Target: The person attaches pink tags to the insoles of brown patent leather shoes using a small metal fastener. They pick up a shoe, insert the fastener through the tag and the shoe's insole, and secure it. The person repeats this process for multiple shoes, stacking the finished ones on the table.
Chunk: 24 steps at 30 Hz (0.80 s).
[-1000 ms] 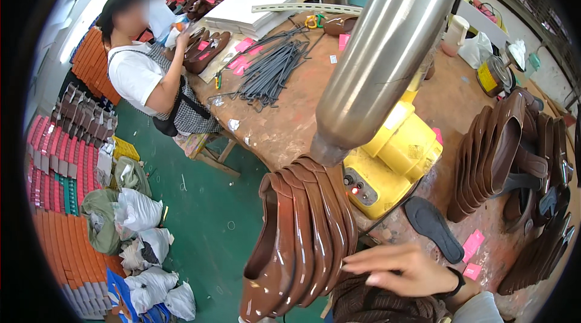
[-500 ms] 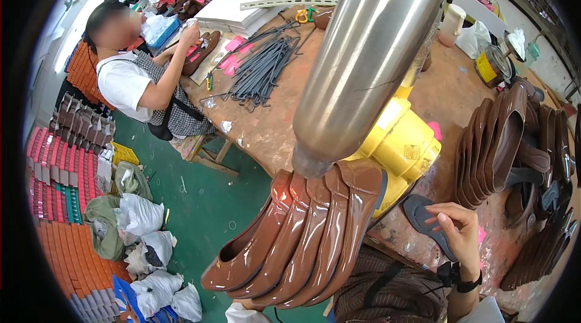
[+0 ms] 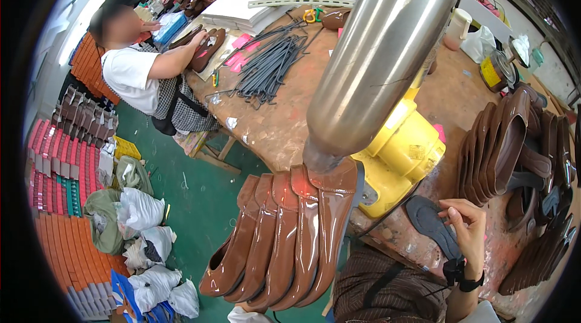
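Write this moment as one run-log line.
right hand: touching dark insole | left hand: unseen | brown shoes: fanned under steel pipe

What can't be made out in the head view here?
- Left hand: not visible; the fanned stack of brown shoe uppers covers where it would be.
- Right hand fingertips at the dark insole: grip unclear, fingers curl away from the camera.
- Yellow machine: top hidden behind the steel pipe.
- Uppers at right: cut off by the fisheye rim.

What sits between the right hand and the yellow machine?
In the head view, a dark insole lies on the table between the right hand and the yellow machine.
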### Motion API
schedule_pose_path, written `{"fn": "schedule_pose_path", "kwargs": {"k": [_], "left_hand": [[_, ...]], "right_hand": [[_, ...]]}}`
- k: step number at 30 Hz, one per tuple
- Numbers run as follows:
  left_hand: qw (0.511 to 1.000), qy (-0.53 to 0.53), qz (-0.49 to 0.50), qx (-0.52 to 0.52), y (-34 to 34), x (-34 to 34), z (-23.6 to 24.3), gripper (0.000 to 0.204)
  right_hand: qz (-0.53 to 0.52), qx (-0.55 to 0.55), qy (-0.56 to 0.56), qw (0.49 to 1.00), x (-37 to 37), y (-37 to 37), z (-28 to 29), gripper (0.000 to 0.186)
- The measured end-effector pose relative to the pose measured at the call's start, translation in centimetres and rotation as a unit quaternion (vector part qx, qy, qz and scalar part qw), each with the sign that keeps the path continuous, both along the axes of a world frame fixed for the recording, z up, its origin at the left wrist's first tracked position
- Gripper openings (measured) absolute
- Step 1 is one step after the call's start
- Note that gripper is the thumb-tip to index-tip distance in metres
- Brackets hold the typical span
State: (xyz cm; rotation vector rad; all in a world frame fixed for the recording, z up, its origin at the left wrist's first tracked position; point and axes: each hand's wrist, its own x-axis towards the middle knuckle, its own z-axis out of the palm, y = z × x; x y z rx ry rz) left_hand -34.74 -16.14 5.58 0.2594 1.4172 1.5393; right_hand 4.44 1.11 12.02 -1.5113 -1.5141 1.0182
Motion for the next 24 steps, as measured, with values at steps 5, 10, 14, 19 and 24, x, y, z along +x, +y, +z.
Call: {"fn": "schedule_pose_path", "kwargs": {"k": [5,10,14,19,24], "left_hand": [[1.000,-0.001,0.016,0.001,-0.7,-0.2,0.0,0.076],[1.000,-0.002,0.026,0.003,-1.0,-0.4,0.1,0.071],[0.999,-0.003,0.035,0.004,-1.2,-0.6,0.0,0.068],[0.999,0.000,0.044,0.007,-1.6,-0.7,0.2,0.064],[0.999,0.002,0.051,0.013,-1.8,-0.7,0.0,0.060]], "right_hand": [[-0.004,0.006,-0.016,1.000,-0.3,0.0,0.2,0.018],[-0.003,0.021,-0.034,0.999,-0.5,0.1,0.5,0.017],[-0.011,0.013,-0.035,0.999,-0.4,0.0,0.5,0.017],[-0.020,0.005,-0.034,0.999,-0.1,-0.1,0.2,0.017],[-0.021,0.009,-0.053,0.998,-0.3,0.1,0.5,0.017]]}}
